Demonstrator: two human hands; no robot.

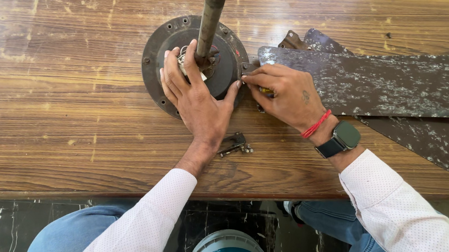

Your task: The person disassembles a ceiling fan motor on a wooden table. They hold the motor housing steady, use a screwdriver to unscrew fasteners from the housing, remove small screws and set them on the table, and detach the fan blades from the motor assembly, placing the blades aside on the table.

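Motor (173,41) of a ceiling fan lies mid-desk (42,94), looking heavy and rigid. Left hand (197,97) spreads flat across it at six o'clock. Right hand (287,96), at three o'clock, pinches a small tool where the stiff, flaking blade (376,84) joins; steadiest hold is the rim.

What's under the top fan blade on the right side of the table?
Under the top fan blade lie at least two more dark, paint-flecked blades, fanned out on the wooden table. Their inner ends are covered, partly by the right hand, so how they attach cannot be seen.
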